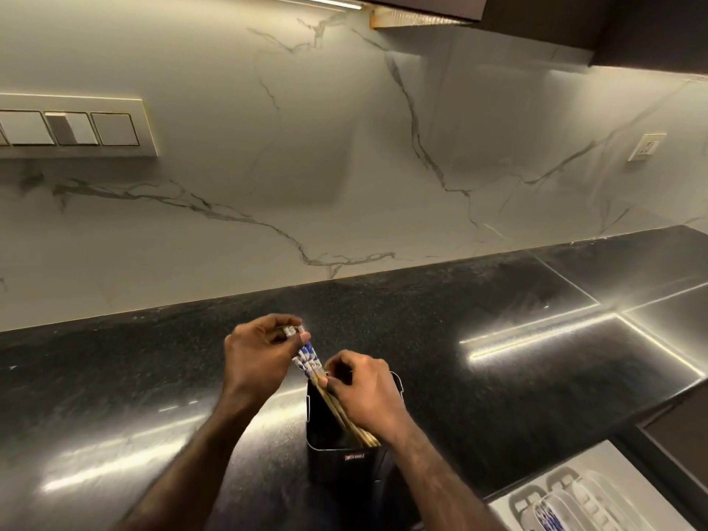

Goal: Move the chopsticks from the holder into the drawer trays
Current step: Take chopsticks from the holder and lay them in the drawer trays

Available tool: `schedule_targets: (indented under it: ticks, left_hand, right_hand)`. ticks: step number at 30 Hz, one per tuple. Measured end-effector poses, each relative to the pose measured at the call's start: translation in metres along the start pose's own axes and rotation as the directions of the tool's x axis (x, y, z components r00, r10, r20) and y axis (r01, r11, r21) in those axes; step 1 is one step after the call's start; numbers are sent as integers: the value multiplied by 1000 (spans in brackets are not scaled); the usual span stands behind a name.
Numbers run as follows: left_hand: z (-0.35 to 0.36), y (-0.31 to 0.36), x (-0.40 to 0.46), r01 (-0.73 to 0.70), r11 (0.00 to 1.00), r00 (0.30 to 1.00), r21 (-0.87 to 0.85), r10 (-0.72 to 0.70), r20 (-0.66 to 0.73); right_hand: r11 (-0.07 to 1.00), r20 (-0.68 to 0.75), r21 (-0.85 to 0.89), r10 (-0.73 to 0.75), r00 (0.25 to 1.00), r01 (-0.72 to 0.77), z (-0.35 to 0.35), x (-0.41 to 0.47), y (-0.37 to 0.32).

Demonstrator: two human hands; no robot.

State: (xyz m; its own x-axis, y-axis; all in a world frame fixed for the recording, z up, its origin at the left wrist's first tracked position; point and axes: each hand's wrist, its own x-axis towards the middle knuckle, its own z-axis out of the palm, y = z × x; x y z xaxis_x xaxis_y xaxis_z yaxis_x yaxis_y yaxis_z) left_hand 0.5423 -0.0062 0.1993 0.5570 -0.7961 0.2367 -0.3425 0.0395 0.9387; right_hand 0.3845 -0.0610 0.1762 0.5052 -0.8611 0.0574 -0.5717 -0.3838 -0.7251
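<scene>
Head view, looking down at the dark surface (153, 396).

The black holder (346, 459) stands upright near the front edge, centre. A bundle of chopsticks (323, 385) leans out of it: wooden tips down inside the holder at the near right, blue-and-white patterned ends up and to the far left. The long axis therefore runs near-right to far-left, tilted well off vertical.

My left hand (258, 358) is at the top of the bundle, fingers curled and pinching the patterned ends between thumb and fingertips. My right hand (366, 389) sits lower, over the holder's mouth, fingers curled around the wooden shafts about mid-length. Both hands grip the same bundle; the left is on the high end, the right nearer the holder. I cannot tell how many sticks are in the grip.

The open drawer tray (582, 500) shows at the near right corner, below surface level, well apart from the holder. Something blue-patterned, probably chopsticks already placed, lies in one slot.

Judgement: the lift should follow the bundle's axis, up and far-left, to clear the rim; then carry near-right to the tray. The right hand is on the tray side.
</scene>
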Motion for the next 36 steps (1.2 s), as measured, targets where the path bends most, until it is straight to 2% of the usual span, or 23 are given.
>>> schedule_targets:
  ticks: [4, 7, 12, 15, 20, 29, 36]
  left_hand:
    - [-17, 41, 15, -150, 989, 981, -14, 150, 119]
    - [-29, 71, 26, -214, 977, 957, -27, 215, 193]
    - [-39, 108, 36, -209, 957, 930, -199, 258, 261]
    - [-37, 120, 36, -194, 942, 908, -273, 277, 313]
    - [-12, 134, 23, -129, 909, 875, -396, 292, 387]
    - [66, 162, -45, -46, 868, 799, -494, 329, 504]
    - [139, 199, -140, -3, 857, 725, -516, 357, 589]
  right_hand:
    - [979, 89, 198, 20, 996, -37, -11, -1, -9]
    - [907, 139, 413, 18, 990, -75, -21, -4, -15]
    - [838, 224, 533, -10, 975, -114, -38, -16, -17]
    - [775, 205, 615, 17, 979, -142, -47, -28, -17]
    - [766, 129, 629, 64, 990, -131, -72, -59, -12]
    - [798, -4, 594, 124, 992, -97, -138, -147, 23]
    - [805, 37, 563, 198, 979, -185, -200, -254, 74]
